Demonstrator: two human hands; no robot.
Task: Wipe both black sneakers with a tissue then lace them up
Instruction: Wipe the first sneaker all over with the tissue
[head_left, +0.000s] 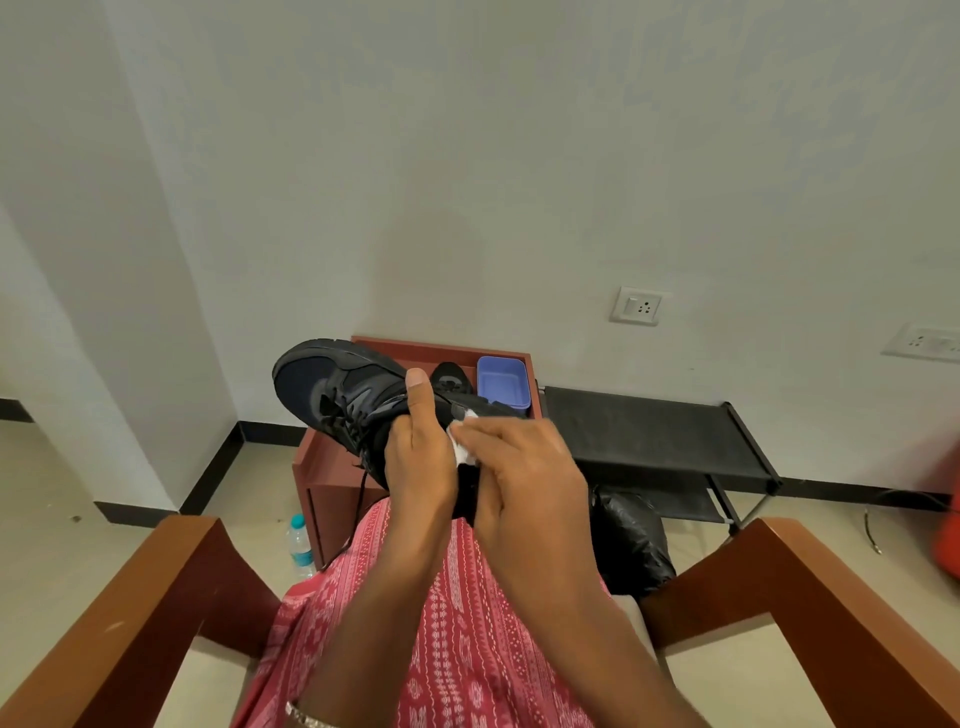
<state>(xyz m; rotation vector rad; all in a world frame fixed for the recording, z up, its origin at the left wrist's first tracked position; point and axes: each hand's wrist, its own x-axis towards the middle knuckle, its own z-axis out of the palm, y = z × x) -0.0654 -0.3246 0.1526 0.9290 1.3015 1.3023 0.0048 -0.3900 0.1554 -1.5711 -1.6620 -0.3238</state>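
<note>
One view, from the head: a black sneaker (332, 395) is held above the lap, toe pointing up and left. The left hand (415, 457) grips its middle, thumb upright. The right hand (524, 467) clasps a white tissue (465, 449) against the heel end. The second sneaker (451, 379) lies on the red table (441, 345), beside a blue tub (501, 382).

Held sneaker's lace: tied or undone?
Undone: a loose lace end hangs slack below the sneaker that the left hand grips.
</note>
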